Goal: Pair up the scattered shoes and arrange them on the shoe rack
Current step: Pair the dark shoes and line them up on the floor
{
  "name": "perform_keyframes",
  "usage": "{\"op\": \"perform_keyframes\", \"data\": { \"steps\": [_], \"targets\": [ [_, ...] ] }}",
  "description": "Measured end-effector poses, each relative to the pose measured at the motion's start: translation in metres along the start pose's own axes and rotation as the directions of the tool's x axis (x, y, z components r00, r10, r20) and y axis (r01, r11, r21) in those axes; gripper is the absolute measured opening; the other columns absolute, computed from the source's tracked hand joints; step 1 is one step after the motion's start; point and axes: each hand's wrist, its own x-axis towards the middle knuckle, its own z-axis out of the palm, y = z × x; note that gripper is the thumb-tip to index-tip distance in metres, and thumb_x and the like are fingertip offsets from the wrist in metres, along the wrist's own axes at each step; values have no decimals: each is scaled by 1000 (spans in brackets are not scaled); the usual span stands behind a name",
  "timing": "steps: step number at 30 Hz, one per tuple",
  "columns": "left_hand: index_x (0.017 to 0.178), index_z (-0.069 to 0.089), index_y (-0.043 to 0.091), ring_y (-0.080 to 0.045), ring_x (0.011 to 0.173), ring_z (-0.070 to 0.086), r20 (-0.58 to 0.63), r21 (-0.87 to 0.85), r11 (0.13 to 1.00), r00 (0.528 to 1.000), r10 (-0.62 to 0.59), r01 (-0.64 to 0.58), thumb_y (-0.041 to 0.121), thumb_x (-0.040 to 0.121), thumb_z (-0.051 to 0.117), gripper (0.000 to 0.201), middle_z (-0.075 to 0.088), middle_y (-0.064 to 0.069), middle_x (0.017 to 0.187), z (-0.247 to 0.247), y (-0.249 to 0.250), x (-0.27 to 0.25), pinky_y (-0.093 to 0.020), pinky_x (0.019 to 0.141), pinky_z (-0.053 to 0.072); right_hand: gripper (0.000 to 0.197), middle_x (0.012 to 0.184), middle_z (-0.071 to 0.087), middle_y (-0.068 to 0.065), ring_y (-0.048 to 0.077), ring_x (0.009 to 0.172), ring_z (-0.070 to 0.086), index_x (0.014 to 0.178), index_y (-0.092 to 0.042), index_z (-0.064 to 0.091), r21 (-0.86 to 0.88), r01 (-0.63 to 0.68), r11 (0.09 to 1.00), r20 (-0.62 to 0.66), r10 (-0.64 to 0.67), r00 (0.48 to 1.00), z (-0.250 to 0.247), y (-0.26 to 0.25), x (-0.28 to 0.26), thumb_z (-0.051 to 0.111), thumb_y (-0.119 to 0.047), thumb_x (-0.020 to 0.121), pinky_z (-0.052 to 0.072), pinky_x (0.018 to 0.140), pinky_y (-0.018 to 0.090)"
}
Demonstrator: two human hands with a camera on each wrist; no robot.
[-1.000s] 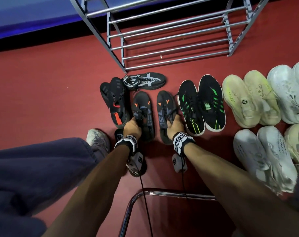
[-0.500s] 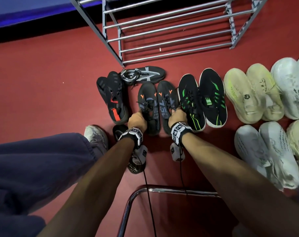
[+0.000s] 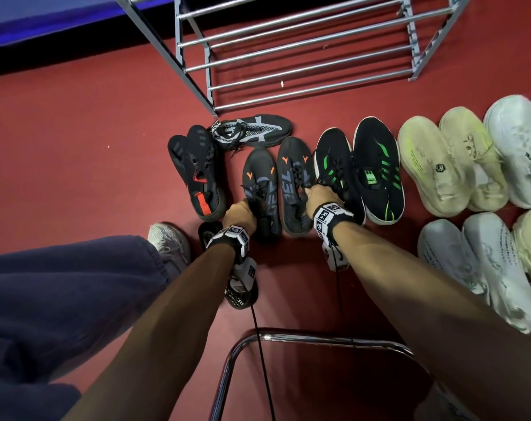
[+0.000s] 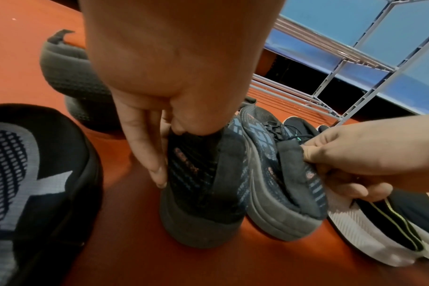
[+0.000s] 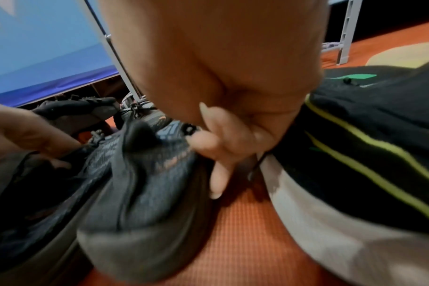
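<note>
Left hand (image 3: pixel 239 214): the heel collar of the left dark orange-marked shoe (image 3: pixel 259 189) is pinched, thumb inside. Right hand (image 3: pixel 321 197): the collar of the matching right shoe (image 3: pixel 294 180) is gripped; its fingertips are blurred in the right wrist view. Both shoes are held side by side on the red floor (image 3: pixel 75 147), between a black-and-red pair (image 3: pixel 197 171) and a green-striped pair (image 3: pixel 361 171). Shoe rack (image 3: pixel 303 53): cut off at the top edge. Pale sneakers (image 3: pixel 452 165) are partly cropped at right.

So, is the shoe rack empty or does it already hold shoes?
Empty, as far as the pictures show: the shoe rack has only bare metal bars, and all shoes stand on the red floor.
</note>
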Motion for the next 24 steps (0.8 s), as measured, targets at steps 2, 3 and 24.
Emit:
{"op": "perform_keyframes", "data": {
  "steps": [2,3,24],
  "targets": [
    [120,63,10,-41,106,67,-16,-34,999,1000,20,-20,19,93,53,29,70,-19,114,3,-2,-1,-43,85,56,32,124,64,18,39,114,61,117,-6,65,-44,0,999,71,3,997,-5,-3,4,47,-29,103,52,93,45],
    [119,63,10,-41,105,67,-24,-54,998,999,26,-27,18,92,54,29,70,-20,112,4,-3,-1,-43,84,57,30,126,63,17,38,116,60,119,-6,64,-74,-2,997,96,9,995,-8,-4,6,49,-26,102,52,96,46],
    [122,57,5,-45,103,65,-110,-134,991,994,-26,11,8,90,48,33,67,-24,111,4,2,-1,-45,84,54,28,120,67,11,35,107,63,122,-17,67,-166,122,978,104,-106,989,-2,12,-1,49,-18,101,50,81,36]
  ]
}}
